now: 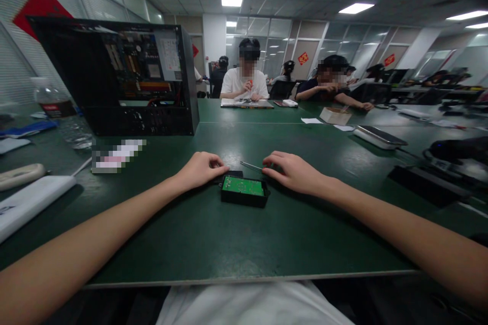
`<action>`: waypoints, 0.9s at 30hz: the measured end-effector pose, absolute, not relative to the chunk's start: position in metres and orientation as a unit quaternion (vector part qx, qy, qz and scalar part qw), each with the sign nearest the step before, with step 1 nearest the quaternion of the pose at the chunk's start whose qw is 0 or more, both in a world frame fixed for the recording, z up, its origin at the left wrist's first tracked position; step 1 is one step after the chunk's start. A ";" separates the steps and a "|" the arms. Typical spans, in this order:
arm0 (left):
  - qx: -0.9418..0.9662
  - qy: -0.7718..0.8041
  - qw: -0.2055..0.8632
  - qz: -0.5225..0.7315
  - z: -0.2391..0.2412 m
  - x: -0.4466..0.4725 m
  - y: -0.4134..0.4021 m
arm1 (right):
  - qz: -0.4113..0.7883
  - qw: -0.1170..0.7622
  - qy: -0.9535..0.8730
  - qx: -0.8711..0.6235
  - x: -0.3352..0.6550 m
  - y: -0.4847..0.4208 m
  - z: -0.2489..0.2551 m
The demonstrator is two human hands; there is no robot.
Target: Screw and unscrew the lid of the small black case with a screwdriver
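Note:
A small black plastic box (244,198) sits on the green tabletop in front of me, with a green circuit board (244,186) showing inside its open top. My left hand (202,169) is at the box's far left corner. Its thumb and fingertips close on the end of a flat black piece (235,173), perhaps the box's cover, which is partly hidden behind the box. On the other side, my right hand (293,171) rests low over the table with curled fingers around a screwdriver (250,165). The thin metal shaft points left, behind the box; the fingers hide most of the handle.
An open black computer case (186,81) stands at the back left, beside a plastic bottle (63,111). A white power strip (34,203) lies at left. On the right are a silver-white device (380,137) and a black block (429,185). Two people (246,78) work across the table.

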State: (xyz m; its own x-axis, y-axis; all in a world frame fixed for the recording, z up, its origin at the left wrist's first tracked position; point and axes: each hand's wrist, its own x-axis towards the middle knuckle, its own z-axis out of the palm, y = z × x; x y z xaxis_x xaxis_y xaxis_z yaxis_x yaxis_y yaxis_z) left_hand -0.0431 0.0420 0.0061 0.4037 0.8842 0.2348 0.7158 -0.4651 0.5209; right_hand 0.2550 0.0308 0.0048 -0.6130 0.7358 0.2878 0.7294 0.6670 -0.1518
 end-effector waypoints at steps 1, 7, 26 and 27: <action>0.826 0.483 0.165 0.240 0.005 -0.044 0.043 | 0.014 0.170 -0.901 -0.399 0.254 0.030 0.005; 0.854 0.464 0.088 0.217 0.002 -0.045 0.043 | 0.038 0.191 -0.911 -0.363 0.248 0.024 0.004; 0.863 0.452 0.077 0.211 -0.004 -0.045 0.043 | 0.058 0.196 -0.934 -0.293 0.222 -0.019 0.009; 0.864 0.451 0.074 0.209 -0.004 -0.044 0.043 | 0.061 0.198 -0.931 -0.301 0.221 -0.020 0.008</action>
State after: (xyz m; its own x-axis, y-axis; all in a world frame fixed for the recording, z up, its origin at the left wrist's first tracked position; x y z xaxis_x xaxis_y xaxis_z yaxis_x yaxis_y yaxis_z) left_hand -0.0441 0.0427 -0.0042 0.5053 0.8109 0.2951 0.7488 -0.5820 0.3172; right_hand 0.2208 -0.0203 0.0082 -0.7409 0.5838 0.3319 0.5352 0.8119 -0.2334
